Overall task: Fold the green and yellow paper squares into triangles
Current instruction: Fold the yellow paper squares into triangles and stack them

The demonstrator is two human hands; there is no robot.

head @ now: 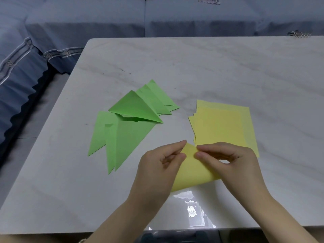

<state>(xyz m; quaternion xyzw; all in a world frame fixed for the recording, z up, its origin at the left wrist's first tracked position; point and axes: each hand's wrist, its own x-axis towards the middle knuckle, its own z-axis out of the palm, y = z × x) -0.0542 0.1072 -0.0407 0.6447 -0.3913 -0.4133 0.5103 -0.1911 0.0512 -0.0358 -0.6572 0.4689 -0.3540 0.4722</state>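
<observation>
Counter (210, 67) holds folded green triangles (133, 109) at left, a yellow stack (222, 123) at right; near you, your left hand (157, 169) and right hand (228, 162) both pinch the raised corner of a curled yellow sheet (191, 172).

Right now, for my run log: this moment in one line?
green triangles: folded | yellow stack: flat | left hand, right hand: pinching yellow sheet, mid-fold

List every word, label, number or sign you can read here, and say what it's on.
None readable anywhere.
Green paper triangles, stack of yellow paper squares: blank.
Yellow sheet pinched by left hand and right hand: blank.
Sofa cover trim: round motifs, too blurred to read.
</observation>
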